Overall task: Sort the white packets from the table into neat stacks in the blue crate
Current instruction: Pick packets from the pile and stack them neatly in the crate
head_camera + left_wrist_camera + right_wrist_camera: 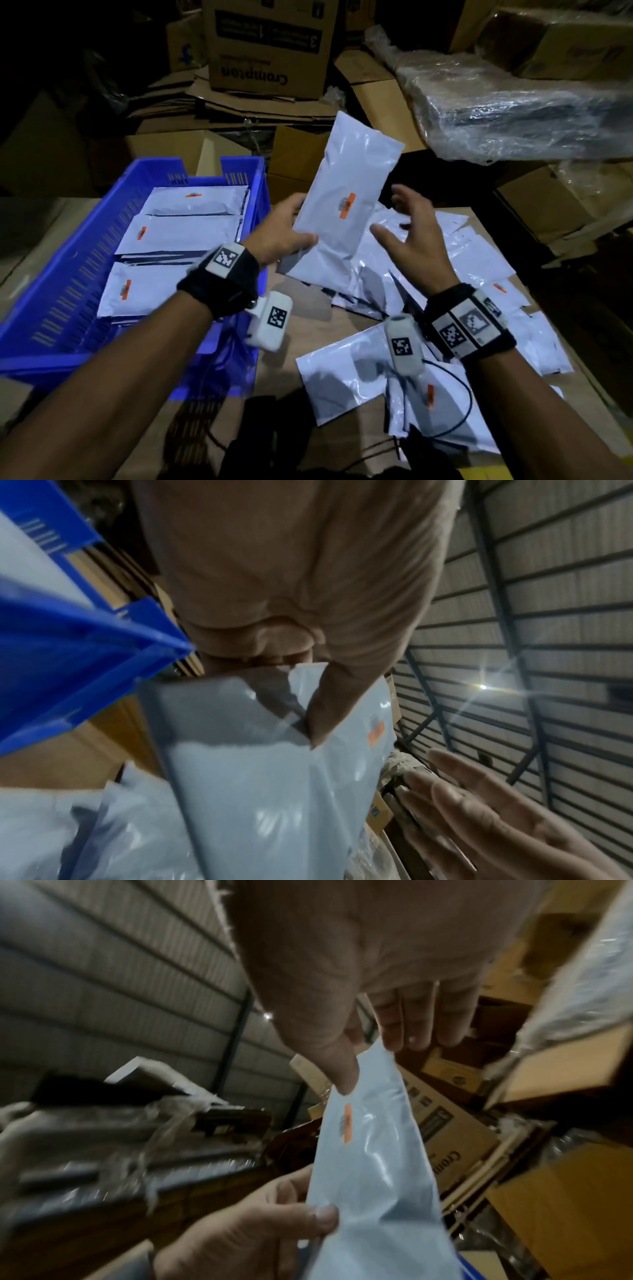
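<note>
The left hand (pixel 286 230) pinched one white packet (pixel 344 209) by its edge, raised above the table (pixel 301 337) beside the blue crate (pixel 65 301) of stacked packets (pixel 178 233) — the right hand (pixel 412 240) hovered alongside, fingers spread, grasping nothing.

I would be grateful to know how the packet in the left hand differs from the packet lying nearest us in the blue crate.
The held packet is lifted above the table, tilted steeply, pinched at its lower edge by the left hand; the nearest crate packet lies flat inside the blue crate, untouched. The held one hangs alone, while the crate one tops a row of stacks. Both are white with a small orange label.
</note>
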The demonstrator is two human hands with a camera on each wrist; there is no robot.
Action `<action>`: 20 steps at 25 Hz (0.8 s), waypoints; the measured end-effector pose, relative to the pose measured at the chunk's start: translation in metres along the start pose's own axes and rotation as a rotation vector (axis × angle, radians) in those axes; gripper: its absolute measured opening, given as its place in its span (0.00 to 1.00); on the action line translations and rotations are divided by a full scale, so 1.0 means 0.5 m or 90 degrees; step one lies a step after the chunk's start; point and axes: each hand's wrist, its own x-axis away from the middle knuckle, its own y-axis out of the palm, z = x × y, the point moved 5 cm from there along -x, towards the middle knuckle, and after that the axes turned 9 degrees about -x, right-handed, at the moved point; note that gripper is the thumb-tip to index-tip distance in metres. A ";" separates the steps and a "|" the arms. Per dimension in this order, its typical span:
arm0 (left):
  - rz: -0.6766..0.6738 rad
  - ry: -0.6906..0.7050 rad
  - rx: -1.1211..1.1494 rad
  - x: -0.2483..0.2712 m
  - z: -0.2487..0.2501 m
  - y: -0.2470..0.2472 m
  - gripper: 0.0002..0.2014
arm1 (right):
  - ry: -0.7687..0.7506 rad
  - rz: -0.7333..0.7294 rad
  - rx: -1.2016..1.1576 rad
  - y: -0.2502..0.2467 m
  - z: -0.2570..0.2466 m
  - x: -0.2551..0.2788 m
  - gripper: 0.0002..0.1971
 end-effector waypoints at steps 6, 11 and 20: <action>-0.100 0.074 -0.513 0.002 0.051 -0.128 0.21 | -0.334 -0.134 0.370 0.097 -0.141 -0.085 0.31; -0.097 0.042 -0.640 0.035 0.046 -0.189 0.19 | -0.213 -0.381 0.452 0.206 -0.161 -0.108 0.15; 0.053 -0.113 -0.513 0.151 -0.101 -0.417 0.09 | -0.072 -0.536 0.314 0.380 -0.151 -0.126 0.17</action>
